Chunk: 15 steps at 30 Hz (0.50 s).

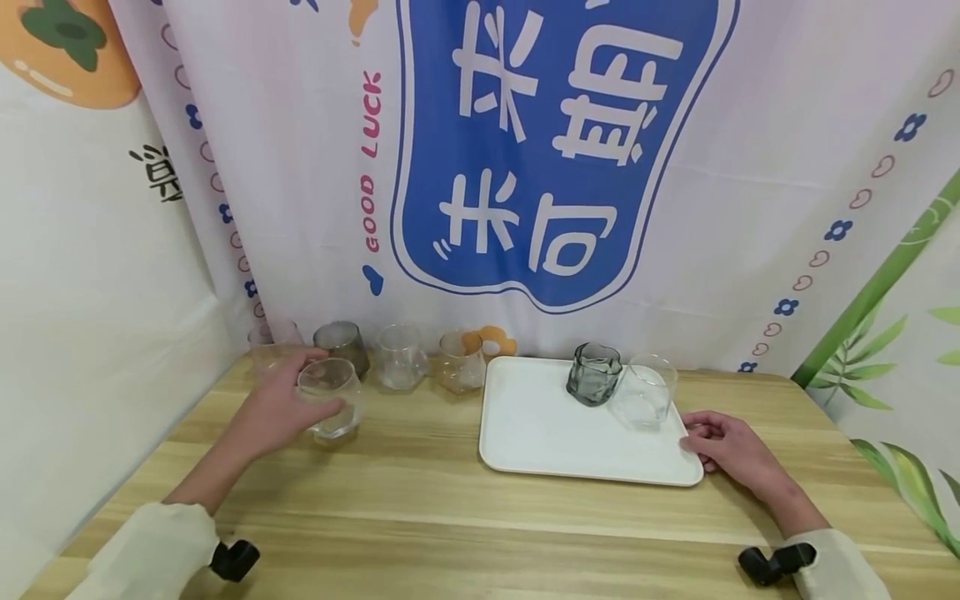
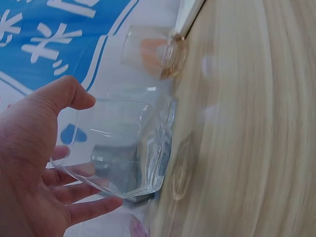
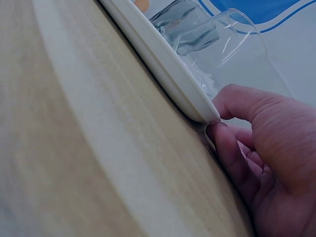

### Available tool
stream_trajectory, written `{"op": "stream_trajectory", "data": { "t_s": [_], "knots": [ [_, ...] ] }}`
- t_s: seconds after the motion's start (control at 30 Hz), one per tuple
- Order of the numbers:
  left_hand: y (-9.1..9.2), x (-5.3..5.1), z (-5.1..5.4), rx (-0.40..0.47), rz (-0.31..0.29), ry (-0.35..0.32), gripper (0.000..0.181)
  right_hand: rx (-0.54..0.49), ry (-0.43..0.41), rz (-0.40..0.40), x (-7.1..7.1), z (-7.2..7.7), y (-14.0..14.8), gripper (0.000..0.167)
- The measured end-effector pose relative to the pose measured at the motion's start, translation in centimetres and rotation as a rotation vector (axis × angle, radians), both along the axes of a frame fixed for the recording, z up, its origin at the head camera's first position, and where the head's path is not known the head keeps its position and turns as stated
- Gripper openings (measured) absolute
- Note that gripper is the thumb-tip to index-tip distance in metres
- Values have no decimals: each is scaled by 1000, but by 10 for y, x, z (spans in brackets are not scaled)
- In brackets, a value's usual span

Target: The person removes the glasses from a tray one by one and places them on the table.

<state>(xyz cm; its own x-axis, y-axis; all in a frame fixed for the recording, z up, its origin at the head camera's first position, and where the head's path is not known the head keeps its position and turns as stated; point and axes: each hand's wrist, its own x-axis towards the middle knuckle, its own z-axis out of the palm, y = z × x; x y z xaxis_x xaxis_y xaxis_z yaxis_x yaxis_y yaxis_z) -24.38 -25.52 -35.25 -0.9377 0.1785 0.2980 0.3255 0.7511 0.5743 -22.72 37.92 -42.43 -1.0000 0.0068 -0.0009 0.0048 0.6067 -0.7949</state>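
My left hand (image 1: 288, 408) holds a clear drinking glass (image 1: 330, 396) by its sides, thumb on one side and fingers round the other. In the left wrist view the glass (image 2: 118, 148) looks empty, its faceted base close to the table; whether it touches, I cannot tell. At the right, my right hand (image 1: 731, 450) pinches the right edge of a white tray (image 1: 540, 425), thumb on top and fingers at the underside, as the right wrist view shows on the tray rim (image 3: 168, 74). On the tray stand a grey-tinted glass (image 1: 594, 375) and a clear glass (image 1: 648, 392).
Along the back of the wooden table (image 1: 420, 517) stand a dark grey glass (image 1: 341, 346), a clear glass (image 1: 401, 358), an amber-tinted glass (image 1: 460, 362) and, behind my left hand, a faintly pink glass (image 1: 272, 342). A printed curtain (image 1: 300, 167) hangs behind them.
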Motion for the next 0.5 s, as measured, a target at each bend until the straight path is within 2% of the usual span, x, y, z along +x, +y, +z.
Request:
{"op": "stream_trajectory", "data": {
  "t_s": [0.13,0.5],
  "knots": [
    [-12,-3,-1,-5,4,15,80,-4,-6,-9,-1,-1,0,53],
    [-32,-8,-6,-10,39,5,75,1,4,4,0,-2,1,54]
  ]
}}
